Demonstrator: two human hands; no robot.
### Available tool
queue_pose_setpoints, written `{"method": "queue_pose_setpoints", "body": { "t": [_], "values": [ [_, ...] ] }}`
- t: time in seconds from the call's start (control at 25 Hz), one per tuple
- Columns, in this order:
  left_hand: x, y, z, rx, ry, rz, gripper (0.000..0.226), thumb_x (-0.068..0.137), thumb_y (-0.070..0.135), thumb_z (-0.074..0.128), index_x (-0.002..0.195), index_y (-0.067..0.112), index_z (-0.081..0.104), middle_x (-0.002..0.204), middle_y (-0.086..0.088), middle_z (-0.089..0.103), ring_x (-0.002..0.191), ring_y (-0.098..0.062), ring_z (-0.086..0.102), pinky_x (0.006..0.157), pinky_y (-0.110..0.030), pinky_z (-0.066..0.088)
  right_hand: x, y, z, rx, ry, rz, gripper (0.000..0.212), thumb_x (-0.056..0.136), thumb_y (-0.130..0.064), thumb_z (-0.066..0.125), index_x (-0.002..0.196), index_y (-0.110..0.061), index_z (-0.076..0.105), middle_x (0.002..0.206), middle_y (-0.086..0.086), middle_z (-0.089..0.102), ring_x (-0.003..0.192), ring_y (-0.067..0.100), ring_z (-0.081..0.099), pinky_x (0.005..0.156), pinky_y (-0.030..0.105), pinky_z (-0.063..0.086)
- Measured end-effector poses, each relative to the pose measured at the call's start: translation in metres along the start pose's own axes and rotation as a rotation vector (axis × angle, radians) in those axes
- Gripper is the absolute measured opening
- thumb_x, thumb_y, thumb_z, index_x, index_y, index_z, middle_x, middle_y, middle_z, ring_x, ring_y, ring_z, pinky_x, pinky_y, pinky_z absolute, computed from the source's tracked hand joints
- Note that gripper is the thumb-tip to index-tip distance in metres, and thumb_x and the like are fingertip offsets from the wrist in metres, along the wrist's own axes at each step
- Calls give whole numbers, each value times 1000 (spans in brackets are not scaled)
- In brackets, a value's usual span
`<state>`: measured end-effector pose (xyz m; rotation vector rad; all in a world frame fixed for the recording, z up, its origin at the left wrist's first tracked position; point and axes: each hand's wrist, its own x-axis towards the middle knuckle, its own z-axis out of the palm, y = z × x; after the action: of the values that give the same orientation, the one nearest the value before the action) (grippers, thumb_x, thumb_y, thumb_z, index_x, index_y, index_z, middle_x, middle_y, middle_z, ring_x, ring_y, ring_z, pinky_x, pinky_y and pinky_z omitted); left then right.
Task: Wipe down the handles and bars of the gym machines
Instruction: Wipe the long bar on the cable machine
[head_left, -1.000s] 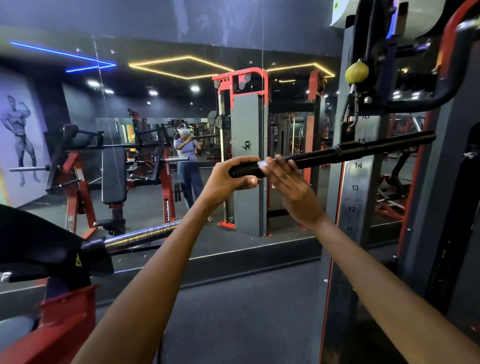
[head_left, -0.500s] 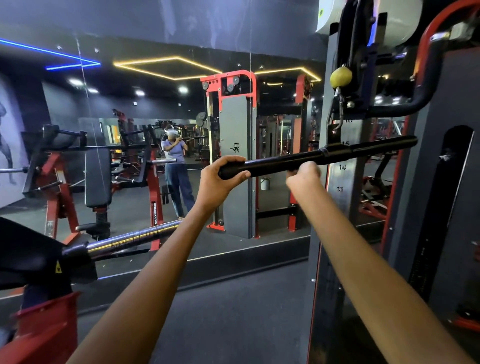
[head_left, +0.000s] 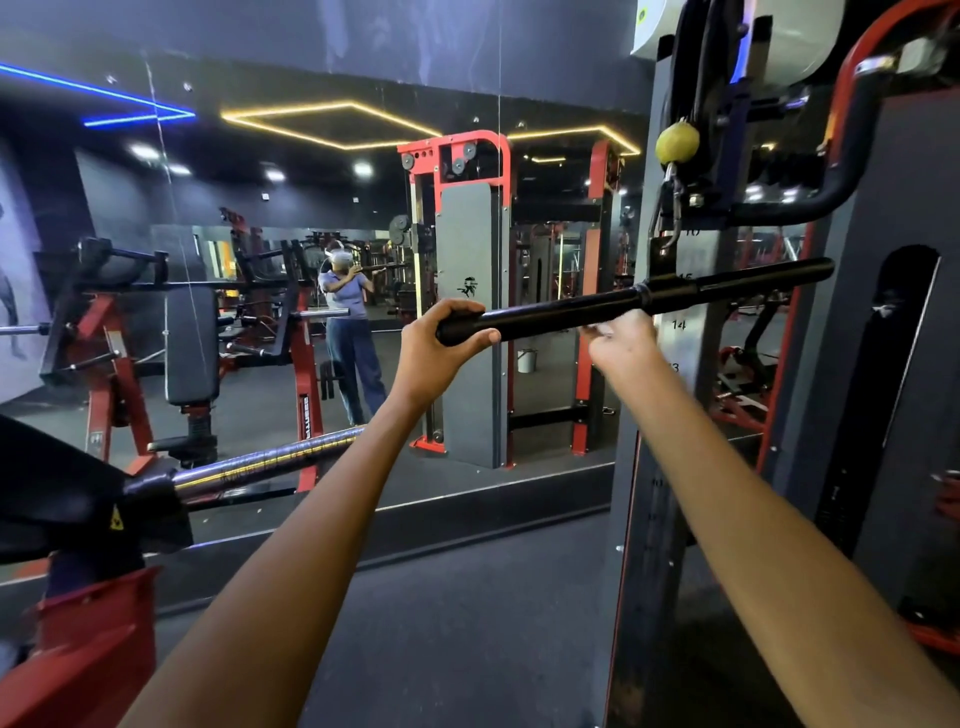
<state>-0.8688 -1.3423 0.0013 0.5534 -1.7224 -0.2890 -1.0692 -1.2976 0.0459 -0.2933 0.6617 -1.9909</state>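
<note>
A straight black cable bar (head_left: 571, 306) hangs tilted from a carabiner (head_left: 671, 208) on the cable machine, with its right end higher. My left hand (head_left: 441, 348) grips the bar's left end, fingers wrapped over it. My right hand (head_left: 621, 345) is curled against the underside of the bar near its middle, just left of the centre swivel, and is blurred by motion. No cloth shows in that hand.
The weight-stack column (head_left: 670, 415) with printed numbers stands right behind the bar. A yellow stopper ball (head_left: 677, 143) sits above the carabiner. A chrome bar sleeve (head_left: 270, 460) and a red machine frame (head_left: 78, 649) are at the lower left. A wall mirror (head_left: 311, 208) faces me.
My right hand has slid rightwards along the bar from beside my left hand toward the bar's middle. The left hand has kept its grip on the bar's end.
</note>
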Motion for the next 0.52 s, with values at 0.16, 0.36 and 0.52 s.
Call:
{"method": "queue_pose_setpoints", "body": {
  "t": [0.16,0.36,0.52],
  "values": [
    [0,-3,2,31,10,-18,31,78,16,79,105,16,65,97,10,65,89,12,59,83,-7,45,-31,52,24,-44,-42,81,30,97,0,29,119,-1,49,98,10,56,75,16,54,84,29,53],
    [3,5,4,3,88,-19,29,79,13,77,105,13,65,96,8,66,88,11,61,82,-8,46,-67,87,42,-104,-97,112,27,93,3,28,88,-7,52,77,6,53,66,14,52,95,35,47],
    [3,6,3,28,71,-43,31,79,15,77,107,11,65,97,7,66,88,14,59,82,-7,46,-68,94,31,-201,-263,106,30,94,3,32,80,-9,56,67,5,53,56,11,53,87,33,49]
  ]
}}
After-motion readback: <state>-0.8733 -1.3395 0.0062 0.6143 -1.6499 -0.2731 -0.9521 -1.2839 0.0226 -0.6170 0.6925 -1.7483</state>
